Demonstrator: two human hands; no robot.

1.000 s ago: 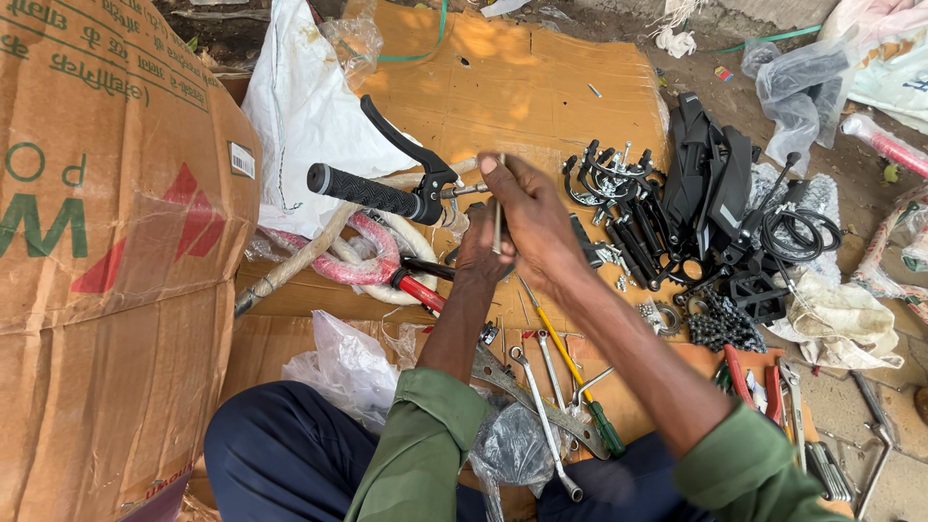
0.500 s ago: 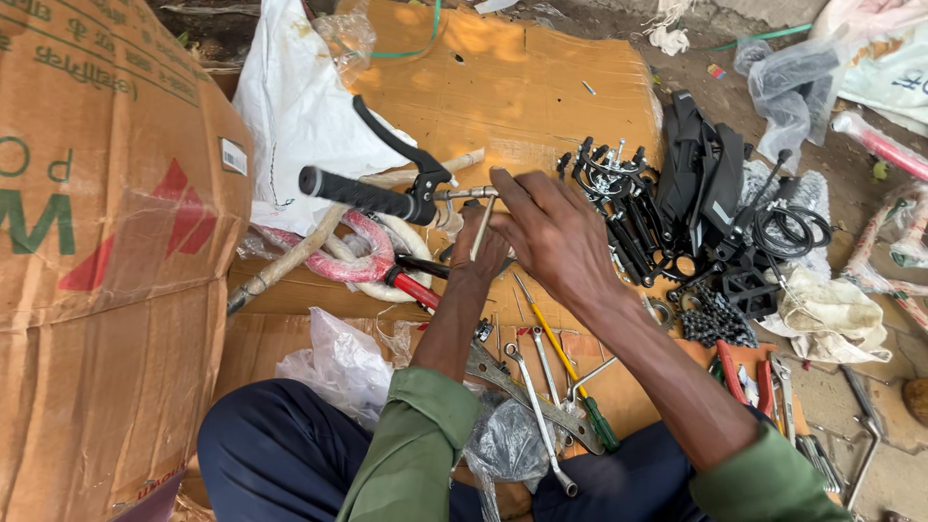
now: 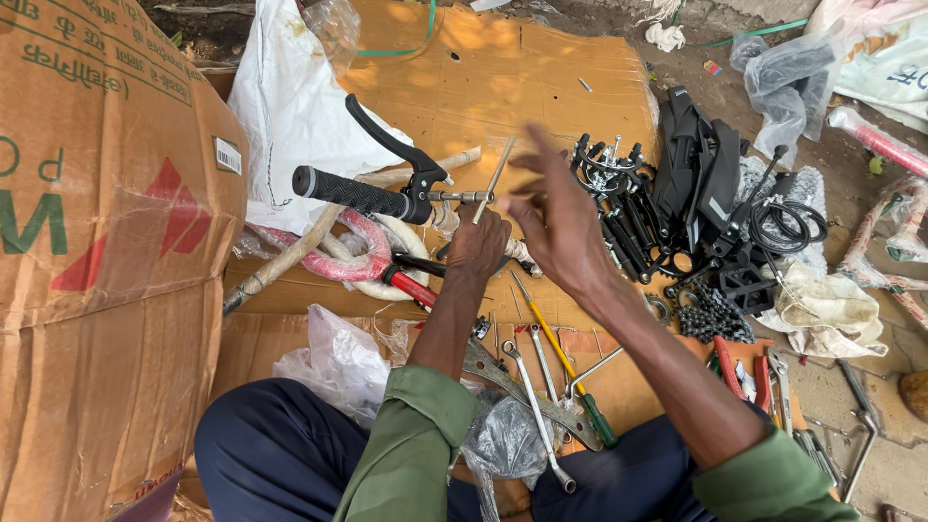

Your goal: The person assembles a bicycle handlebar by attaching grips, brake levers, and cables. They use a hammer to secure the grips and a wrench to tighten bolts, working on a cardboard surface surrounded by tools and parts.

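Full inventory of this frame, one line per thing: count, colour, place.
handlebar grip with brake lever: one, black, centre left, raised
thin metal rod: one, pale, in left hand
cardboard box: one, brown, far left
cardboard sheet: one, brown, under everything
white sack: one, top left
wrapped frame tubes: several, red and cream, under the grip
black bike parts: many, right of centre
spanners: a few, steel, near lap
screwdriver: one, yellow and green, near lap
left hand: holds rod
right hand: open, fingers spread, blurred

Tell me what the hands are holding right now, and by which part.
Left hand grips the handlebar near its middle, below the brake lever; right hand is open, holding nothing.
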